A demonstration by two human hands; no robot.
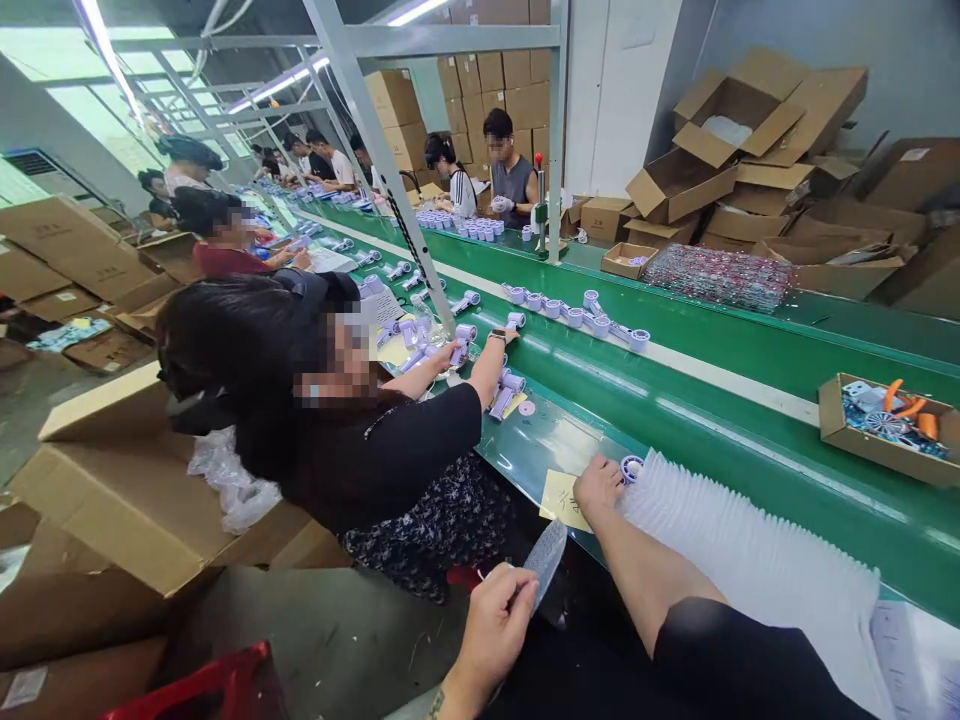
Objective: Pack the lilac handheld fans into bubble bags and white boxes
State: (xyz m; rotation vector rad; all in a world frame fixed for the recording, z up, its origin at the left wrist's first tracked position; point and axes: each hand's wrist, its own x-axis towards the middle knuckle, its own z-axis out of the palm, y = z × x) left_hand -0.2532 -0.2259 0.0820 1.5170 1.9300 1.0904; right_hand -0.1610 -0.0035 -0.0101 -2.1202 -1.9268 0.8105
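My left hand (499, 615), low in the middle of the view, is closed on a thin, translucent foam sleeve (550, 562) that sticks up past the fingers. Over the bench edge, my right hand (599, 488) has its fingers curled at a small handheld fan (632, 467), whose round white-and-purple head shows beside the fingertips; the handle is hidden. Under that hand lies a yellow note (564, 500) with handwriting. Just right of the fan, a long row of white foam sleeves (742, 560) stands packed along the bench.
A co-worker (390, 430) at my left reaches over the bench among purple fans (504, 395). More fans (576, 317) lie on the green conveyor belt (720, 440). A carton of parts (885, 440) stands at right, and a metal post (390, 170) rises ahead. Opened cartons (135, 490) are at left.
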